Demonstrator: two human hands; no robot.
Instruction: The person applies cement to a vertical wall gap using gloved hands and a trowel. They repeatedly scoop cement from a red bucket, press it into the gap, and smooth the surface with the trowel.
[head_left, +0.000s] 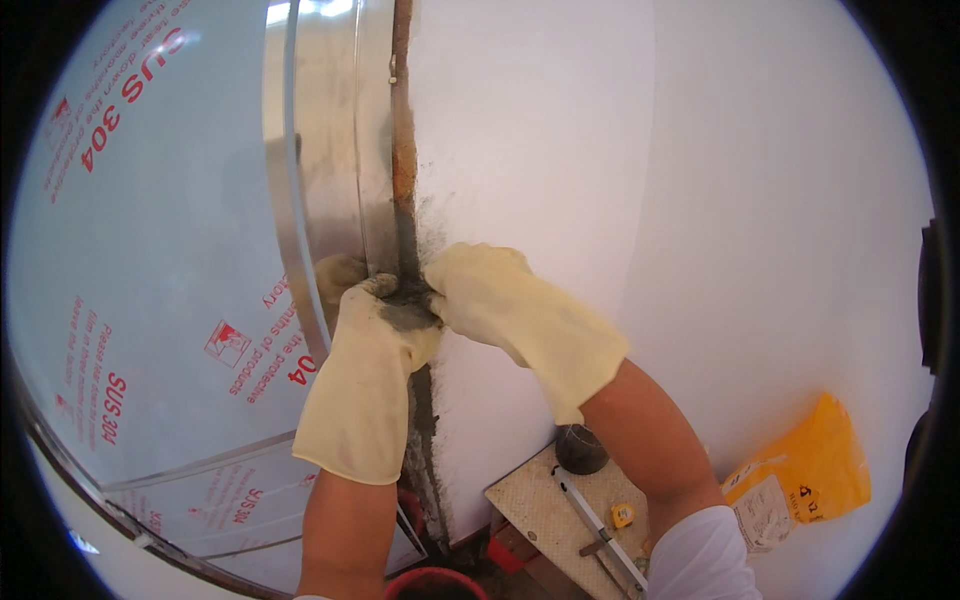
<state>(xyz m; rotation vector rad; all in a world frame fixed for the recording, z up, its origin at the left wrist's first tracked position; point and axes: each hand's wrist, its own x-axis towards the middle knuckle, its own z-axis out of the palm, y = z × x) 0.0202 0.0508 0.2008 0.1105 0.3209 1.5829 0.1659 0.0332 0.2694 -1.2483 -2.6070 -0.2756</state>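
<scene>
I wear cream rubber gloves on both hands. My left hand (379, 337) is cupped, palm up, against a steel door frame (330, 172), holding a lump of dark grey mortar (411, 313). From the right, my right hand (484, 292) meets the mortar with curled fingers; its fingertips are partly hidden. Both hands are at a narrow vertical gap (406, 150) between the frame and a white wall (540, 150). Brown, rough material shows in the gap above the hands. Below them the gap (424, 420) looks dark grey, and smears mark the wall edge.
A film-covered steel door panel (180, 247) fills the left side. Low down are a red bucket (435, 576) and a board (536, 495) bearing a dark container (581, 450), a yellow tape measure (622, 515) and a long metal bar (600, 529). A yellow-orange bag (814, 465) is at the right.
</scene>
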